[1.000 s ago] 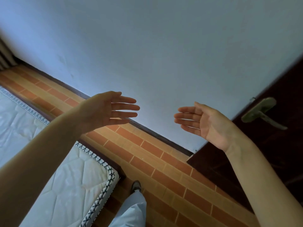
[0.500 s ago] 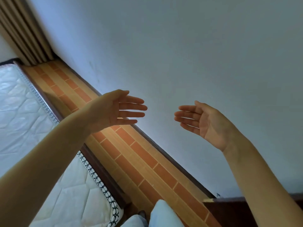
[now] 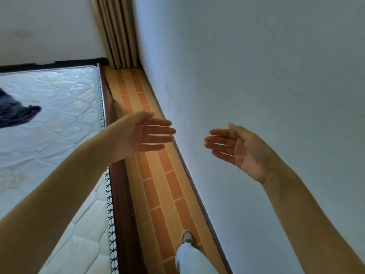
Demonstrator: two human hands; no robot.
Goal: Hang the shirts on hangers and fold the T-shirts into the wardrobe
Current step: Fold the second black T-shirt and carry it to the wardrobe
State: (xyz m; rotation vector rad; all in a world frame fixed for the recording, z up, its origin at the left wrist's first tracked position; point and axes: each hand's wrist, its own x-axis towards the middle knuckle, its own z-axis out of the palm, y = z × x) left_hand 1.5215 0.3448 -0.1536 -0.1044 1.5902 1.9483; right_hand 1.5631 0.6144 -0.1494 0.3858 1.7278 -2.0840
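My left hand [image 3: 142, 134] is raised in front of me with straight fingers, palm facing right, and holds nothing. My right hand [image 3: 237, 148] is raised opposite it, palm facing left, fingers straight and empty. A dark blue garment [image 3: 14, 113] lies crumpled on the white quilted mattress [image 3: 59, 119] at the far left, partly cut off by the frame edge. Both hands are well away from it. No hanger and no wardrobe are in view.
A narrow strip of orange tiled floor [image 3: 158, 175] runs between the bed's dark wooden frame [image 3: 120, 194] and a pale wall [image 3: 256, 66]. Beige curtains [image 3: 116, 30] hang in the far corner. My leg and shoe [image 3: 187, 238] stand on the floor strip.
The view has swung left: the dark door and its handle left the frame, and the curtain, more mattress and the dark garment came in. Both hands stayed raised and empty.
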